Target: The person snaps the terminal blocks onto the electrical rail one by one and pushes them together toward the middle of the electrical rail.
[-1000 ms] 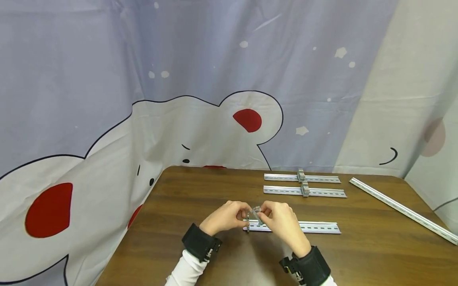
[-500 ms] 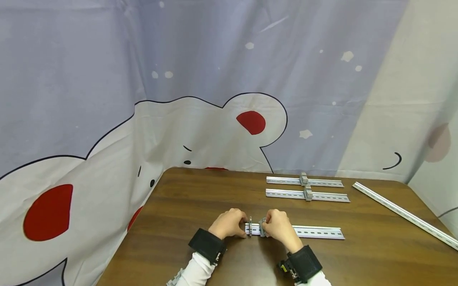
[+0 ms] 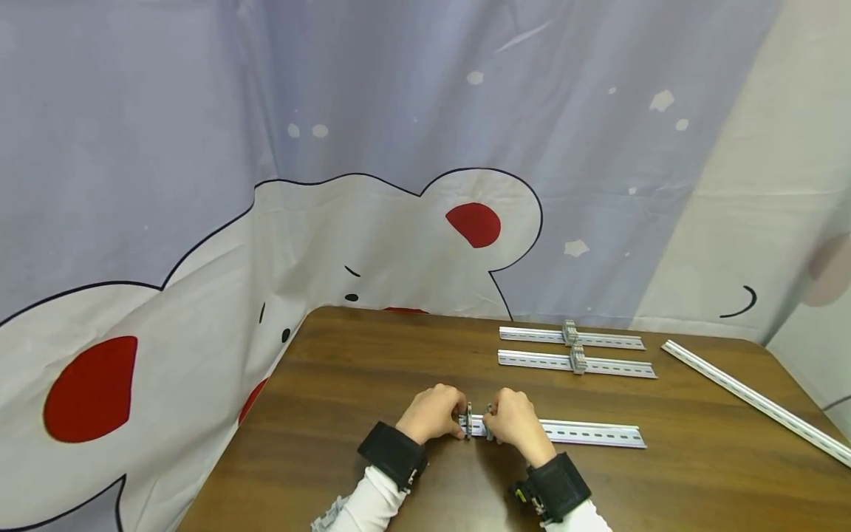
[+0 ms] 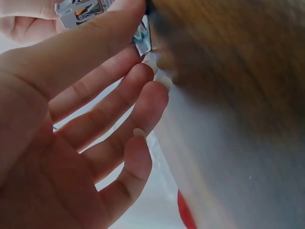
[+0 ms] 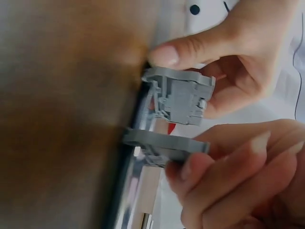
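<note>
A slotted metal DIN rail [image 3: 592, 434] lies across the table in front of me. My left hand [image 3: 432, 414] grips its left end between thumb and fingers; the left wrist view shows the rail's bare end [image 4: 143, 40] at the fingertips. Just inside that end, a thin grey terminal block [image 5: 183, 98] stands upright on the rail, close to the left thumb. A short gap to the right, a second grey terminal block [image 5: 162, 144] sits at the rail, pinched by the fingers of my right hand [image 3: 517, 423]. Whether that block is fully seated cannot be made out.
Two more rails, a rear one [image 3: 612, 341] and a nearer one [image 3: 618, 368], lie farther back, each carrying a cluster of grey blocks. A longer rail [image 3: 758, 399] slants along the right side. Grey pieces [image 3: 329, 515] show beside the left sleeve. A printed curtain [image 3: 372, 236] hangs behind the table.
The right hand has brought the second terminal block, earlier held tilted above the rail, down onto it. The left hand has shifted from the first block to the rail's left end.
</note>
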Demonstrator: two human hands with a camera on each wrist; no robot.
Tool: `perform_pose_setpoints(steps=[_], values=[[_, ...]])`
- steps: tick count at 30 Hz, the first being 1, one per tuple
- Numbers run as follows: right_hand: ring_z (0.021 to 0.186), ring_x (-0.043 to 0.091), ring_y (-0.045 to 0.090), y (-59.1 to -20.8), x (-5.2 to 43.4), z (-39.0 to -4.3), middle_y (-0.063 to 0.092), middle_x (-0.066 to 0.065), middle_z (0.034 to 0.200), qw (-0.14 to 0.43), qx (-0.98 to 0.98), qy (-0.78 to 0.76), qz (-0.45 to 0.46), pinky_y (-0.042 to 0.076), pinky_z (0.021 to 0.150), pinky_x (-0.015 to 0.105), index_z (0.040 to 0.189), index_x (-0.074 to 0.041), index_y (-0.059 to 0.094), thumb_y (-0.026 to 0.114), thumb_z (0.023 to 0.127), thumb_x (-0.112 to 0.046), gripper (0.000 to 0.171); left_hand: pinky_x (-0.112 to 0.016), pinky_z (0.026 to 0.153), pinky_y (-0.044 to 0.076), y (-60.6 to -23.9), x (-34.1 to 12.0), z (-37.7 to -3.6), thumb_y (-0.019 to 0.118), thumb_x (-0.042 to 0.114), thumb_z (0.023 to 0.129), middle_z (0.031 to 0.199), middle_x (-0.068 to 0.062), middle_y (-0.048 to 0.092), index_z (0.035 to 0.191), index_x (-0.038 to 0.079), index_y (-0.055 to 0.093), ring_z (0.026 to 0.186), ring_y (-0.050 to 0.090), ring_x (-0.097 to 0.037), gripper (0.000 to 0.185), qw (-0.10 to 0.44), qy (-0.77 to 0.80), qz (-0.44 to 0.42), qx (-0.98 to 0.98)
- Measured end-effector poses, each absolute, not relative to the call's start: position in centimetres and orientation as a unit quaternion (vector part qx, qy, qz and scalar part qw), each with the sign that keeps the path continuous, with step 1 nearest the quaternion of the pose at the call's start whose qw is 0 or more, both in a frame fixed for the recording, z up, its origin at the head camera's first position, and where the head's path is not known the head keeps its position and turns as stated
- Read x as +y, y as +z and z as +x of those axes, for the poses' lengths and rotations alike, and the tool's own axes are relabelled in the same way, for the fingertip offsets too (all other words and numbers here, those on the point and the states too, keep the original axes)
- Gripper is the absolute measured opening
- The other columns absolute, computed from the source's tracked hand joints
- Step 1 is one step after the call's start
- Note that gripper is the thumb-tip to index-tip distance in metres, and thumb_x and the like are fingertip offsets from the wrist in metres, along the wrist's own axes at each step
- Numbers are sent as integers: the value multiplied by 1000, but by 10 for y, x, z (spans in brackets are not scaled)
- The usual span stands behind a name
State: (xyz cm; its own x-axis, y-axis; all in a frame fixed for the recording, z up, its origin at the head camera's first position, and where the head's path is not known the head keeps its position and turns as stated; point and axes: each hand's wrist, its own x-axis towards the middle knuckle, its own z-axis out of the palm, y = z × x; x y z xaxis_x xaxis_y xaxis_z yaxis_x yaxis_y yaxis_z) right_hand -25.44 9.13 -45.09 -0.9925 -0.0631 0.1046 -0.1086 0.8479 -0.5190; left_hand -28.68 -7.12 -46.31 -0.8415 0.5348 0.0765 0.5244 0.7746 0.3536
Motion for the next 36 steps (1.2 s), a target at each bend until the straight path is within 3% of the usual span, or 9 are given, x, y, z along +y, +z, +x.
perform_pose_setpoints(steps=[7,16,23,26,31,36], values=[[34,3,52,-452,89,-253,51,-6,37,-3,-957,290,19,35,42,19,47,-18,40,64,67,-1,36,-24,51,37,-469,-73,-279,90,26,62,68,8,61,78,17,70,56,46,-5,27,10,186,276,943],[36,6,48,-460,86,-248,45,-10,36,4,-958,287,22,32,43,22,46,-19,38,68,67,-4,40,-24,51,38,-474,-77,-274,90,25,60,66,10,57,78,18,70,57,47,-4,28,10,183,279,942],[34,4,49,-462,84,-249,48,-7,36,22,-953,301,35,36,43,23,47,-17,40,67,69,-2,39,-24,52,38,-473,-83,-277,88,26,66,68,9,56,84,16,70,59,47,-4,26,35,190,275,942],[32,3,49,-463,82,-248,50,-5,36,31,-950,309,41,39,43,23,47,-17,40,66,71,-1,39,-24,52,38,-468,-97,-274,82,28,74,70,8,58,85,15,71,60,48,-4,21,34,196,269,942],[31,4,48,-461,85,-245,49,-4,35,52,-947,312,50,45,52,26,45,-16,43,71,78,-8,44,-24,48,33,-453,-141,-255,73,30,85,62,8,50,71,16,61,53,42,-6,23,26,203,243,948],[31,8,47,-447,93,-243,45,-5,36,45,-946,316,49,45,54,28,51,-10,55,71,87,-26,43,-23,48,26,-443,-198,-220,70,25,88,58,6,38,68,13,53,49,34,-9,29,86,250,194,945]])
